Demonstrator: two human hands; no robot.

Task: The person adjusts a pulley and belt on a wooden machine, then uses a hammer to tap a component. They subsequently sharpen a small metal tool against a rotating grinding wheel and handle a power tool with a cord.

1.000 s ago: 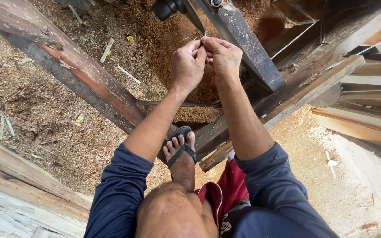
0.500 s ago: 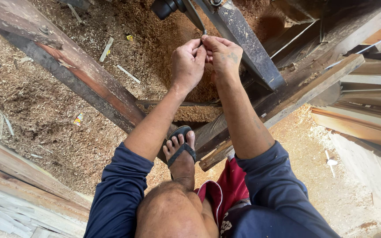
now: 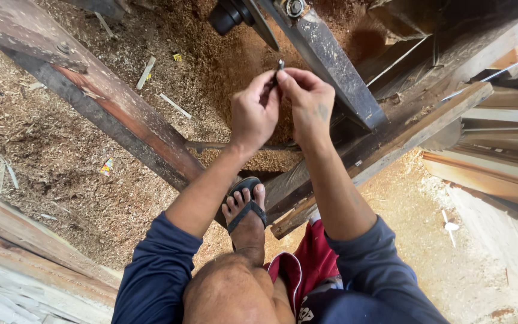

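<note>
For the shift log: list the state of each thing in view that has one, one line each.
left hand: raised, fingertips pinching a small metal part
right hand: raised, pinching the same part
small metal part: held upright between both hands
metal beam: slanted, bolted at its top
sandal: worn, foot resting on a wooden beam
ground: covered in sawdust

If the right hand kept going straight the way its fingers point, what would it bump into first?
Probably the dark metal bar just past the fingertips. The right hand pinches a small metal piece together with the left hand, pointing up toward it. Depth is hard to judge from one view.
</note>
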